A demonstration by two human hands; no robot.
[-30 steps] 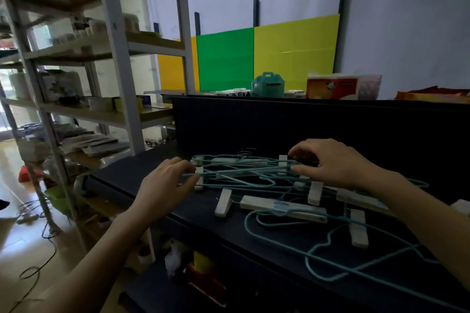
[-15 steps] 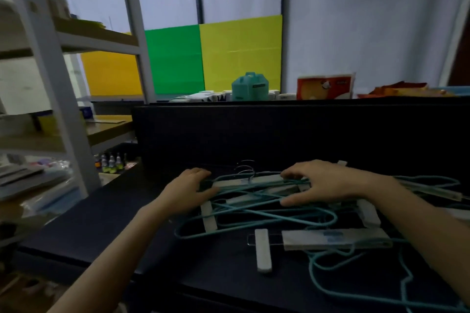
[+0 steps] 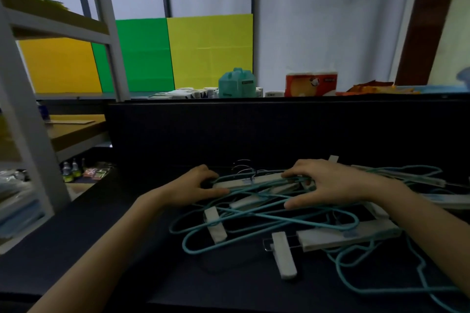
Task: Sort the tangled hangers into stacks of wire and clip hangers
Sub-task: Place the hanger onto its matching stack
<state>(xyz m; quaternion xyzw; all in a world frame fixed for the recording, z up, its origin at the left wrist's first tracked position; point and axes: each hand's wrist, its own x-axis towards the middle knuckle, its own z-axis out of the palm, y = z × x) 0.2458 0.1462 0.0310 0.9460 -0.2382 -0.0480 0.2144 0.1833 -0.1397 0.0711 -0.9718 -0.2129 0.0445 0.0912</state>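
Teal wire hangers and white clip hangers lie in one tangle on the black table, with no stacks begun. The left hand and the right hand each curl their fingers round its top layer.

Tangled hanger pile on dark table

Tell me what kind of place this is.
Probably a storeroom or workroom: a loaded metal shelving rack on the left, a dark worktable holding tangled hangers, and a tissue pack and small boxes along the back ledge.
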